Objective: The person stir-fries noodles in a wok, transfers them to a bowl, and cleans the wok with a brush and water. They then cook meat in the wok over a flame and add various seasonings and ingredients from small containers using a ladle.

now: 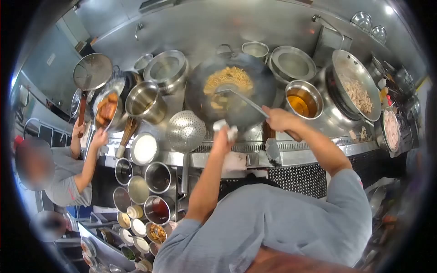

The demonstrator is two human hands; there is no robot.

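Note:
Noodles [230,78] lie in a large dark wok [259,75] at the centre, with paler pieces in the lower part of the pan. My right hand [277,120] is closed round the handle of a metal ladle [246,100], whose head rests among the food. At the wok's near edge, my left hand [222,140] grips a crumpled white cloth [226,129]. A perforated skimmer [185,131] lies left of my left hand. Close to my right hand stands a metal pot [304,85] of orange-brown liquid.
At the left, a co-worker [68,175] holds a strainer and another utensil near a pan [119,109] of browned food. Sauce containers [159,210] crowd the lower left. A large bowl [357,68] of chopped food and a bowl [390,129] of pale meat stand at the right.

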